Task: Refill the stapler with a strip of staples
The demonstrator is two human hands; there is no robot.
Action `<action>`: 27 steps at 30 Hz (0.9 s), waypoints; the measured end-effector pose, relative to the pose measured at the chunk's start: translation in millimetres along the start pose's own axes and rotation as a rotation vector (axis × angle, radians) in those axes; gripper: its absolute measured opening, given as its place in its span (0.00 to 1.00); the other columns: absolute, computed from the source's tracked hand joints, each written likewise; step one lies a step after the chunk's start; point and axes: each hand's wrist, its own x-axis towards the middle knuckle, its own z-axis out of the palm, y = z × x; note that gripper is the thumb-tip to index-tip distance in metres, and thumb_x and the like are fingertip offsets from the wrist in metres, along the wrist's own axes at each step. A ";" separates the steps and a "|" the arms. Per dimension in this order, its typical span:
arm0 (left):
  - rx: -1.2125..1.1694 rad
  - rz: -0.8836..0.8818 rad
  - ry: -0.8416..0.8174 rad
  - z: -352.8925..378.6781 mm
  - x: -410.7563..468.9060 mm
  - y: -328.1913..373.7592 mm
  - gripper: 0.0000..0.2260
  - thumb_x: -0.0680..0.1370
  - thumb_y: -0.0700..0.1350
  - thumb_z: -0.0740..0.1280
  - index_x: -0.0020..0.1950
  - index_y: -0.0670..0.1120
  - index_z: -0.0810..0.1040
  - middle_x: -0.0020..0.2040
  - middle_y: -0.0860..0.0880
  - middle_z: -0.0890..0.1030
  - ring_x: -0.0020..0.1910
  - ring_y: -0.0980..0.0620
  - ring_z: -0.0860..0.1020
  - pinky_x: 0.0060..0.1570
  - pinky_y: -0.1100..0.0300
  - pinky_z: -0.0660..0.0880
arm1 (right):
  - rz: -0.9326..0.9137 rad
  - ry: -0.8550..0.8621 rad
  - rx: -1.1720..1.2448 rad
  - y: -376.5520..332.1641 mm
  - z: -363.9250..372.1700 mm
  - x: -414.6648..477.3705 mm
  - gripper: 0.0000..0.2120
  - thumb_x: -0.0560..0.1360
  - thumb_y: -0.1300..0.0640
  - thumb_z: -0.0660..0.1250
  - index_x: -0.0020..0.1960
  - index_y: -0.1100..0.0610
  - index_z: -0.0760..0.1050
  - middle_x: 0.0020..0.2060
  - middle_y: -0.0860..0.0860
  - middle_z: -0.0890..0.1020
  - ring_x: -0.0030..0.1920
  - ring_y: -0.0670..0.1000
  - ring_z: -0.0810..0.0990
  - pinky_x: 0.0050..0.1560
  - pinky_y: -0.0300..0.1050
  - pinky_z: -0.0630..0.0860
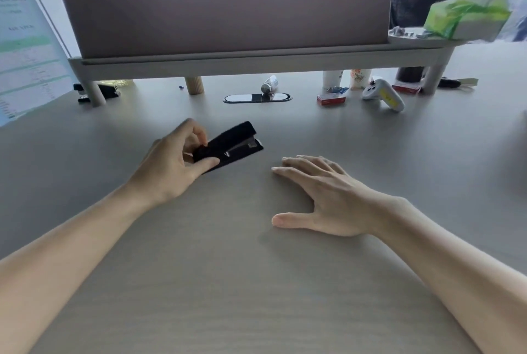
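Stapler (228, 145) first: it lies flat on the counter (228, 282), black, its nose pointing up and away to the right, and its rear end sits inside the left hand (174, 165). That hand is curled around the back of it — thumb along the near edge of the base, fingertips (203, 140) bent onto the top arm near the hinge. Whether this grip is a firm pinch or only a light touch, I cannot tell. A strip of bright metal shows between the top arm and the base, so the jaw end stands slightly apart, but the magazine does not look swung open for loading.

Moving rightward, the right hand (325, 197) rests palm down on the counter just beside the stapler's nose, fingers spread and loose, thumb held out toward the body. It has hold of nothing.

Farther away from the right hand, up by the legs of the desk divider (228, 8), lie two small red boxes (330, 99) — likely staple boxes, though their labels are too blurred to read. A white controller (383, 94) sits between them.

By my reading the task is barely begun. The stapler is in hand and steadied, but no strip of staples is out or visible near either hand, the top is not lifted clear, and nothing has been loaded. Opening the magazine, fetching a strip, seating it and closing up all appear left to do.
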 end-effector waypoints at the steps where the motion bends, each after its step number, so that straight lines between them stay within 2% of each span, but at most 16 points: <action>1: 0.017 -0.033 0.036 2.0 12.7 -6.3 0.16 0.75 0.44 0.79 0.51 0.49 0.72 0.39 0.56 0.85 0.38 0.50 0.83 0.46 0.54 0.79 | -0.008 -0.002 0.003 0.5 -0.4 10.0 0.47 0.73 0.21 0.57 0.85 0.40 0.52 0.85 0.40 0.54 0.85 0.45 0.46 0.85 0.49 0.42; 3: 0.073 -0.074 0.089 8.5 39.4 -17.7 0.15 0.76 0.45 0.78 0.53 0.47 0.72 0.46 0.48 0.86 0.43 0.39 0.84 0.48 0.50 0.78 | -0.024 -0.006 0.012 2.1 -1.0 31.3 0.46 0.73 0.22 0.57 0.85 0.40 0.52 0.85 0.39 0.54 0.85 0.44 0.46 0.85 0.48 0.41; 4: 0.112 -0.089 0.106 13.1 52.8 -24.0 0.15 0.76 0.45 0.77 0.54 0.47 0.72 0.49 0.45 0.86 0.45 0.37 0.83 0.48 0.51 0.76 | -0.034 -0.007 0.015 2.9 -1.1 41.1 0.46 0.73 0.22 0.57 0.85 0.40 0.52 0.85 0.39 0.54 0.85 0.44 0.46 0.85 0.48 0.41; 8: 0.165 -0.158 0.142 36.2 100.3 -45.2 0.14 0.78 0.45 0.74 0.57 0.45 0.72 0.54 0.41 0.85 0.48 0.41 0.77 0.46 0.56 0.68 | -0.069 0.012 0.016 8.1 1.5 61.2 0.47 0.72 0.20 0.55 0.85 0.40 0.53 0.85 0.38 0.55 0.85 0.43 0.47 0.85 0.50 0.42; 15: 0.201 -0.200 0.138 61.4 153.1 -70.7 0.15 0.79 0.47 0.73 0.60 0.46 0.71 0.59 0.38 0.84 0.49 0.40 0.76 0.48 0.53 0.71 | -0.075 0.007 0.027 10.0 1.9 60.9 0.48 0.70 0.19 0.54 0.85 0.39 0.51 0.85 0.37 0.52 0.85 0.41 0.44 0.85 0.50 0.41; 20: 0.214 -0.188 0.140 69.4 165.2 -71.2 0.15 0.80 0.46 0.72 0.61 0.44 0.71 0.60 0.37 0.83 0.57 0.34 0.79 0.54 0.48 0.74 | -0.077 0.011 0.019 10.0 2.5 59.9 0.49 0.70 0.19 0.54 0.85 0.39 0.51 0.85 0.37 0.52 0.85 0.42 0.44 0.85 0.50 0.40; 25: 0.208 -0.184 0.149 70.6 166.8 -70.9 0.15 0.80 0.46 0.71 0.62 0.43 0.70 0.60 0.37 0.83 0.49 0.40 0.76 0.50 0.51 0.72 | -0.081 0.020 0.014 9.5 0.9 58.9 0.49 0.70 0.19 0.54 0.85 0.39 0.51 0.85 0.37 0.52 0.85 0.42 0.44 0.85 0.50 0.40; 27: 0.198 -0.182 0.139 70.5 165.2 -71.7 0.17 0.80 0.46 0.72 0.63 0.43 0.69 0.61 0.37 0.83 0.51 0.38 0.77 0.51 0.50 0.73 | -0.081 0.015 0.019 9.0 0.4 59.0 0.49 0.70 0.19 0.54 0.85 0.39 0.51 0.85 0.37 0.52 0.85 0.42 0.44 0.85 0.50 0.41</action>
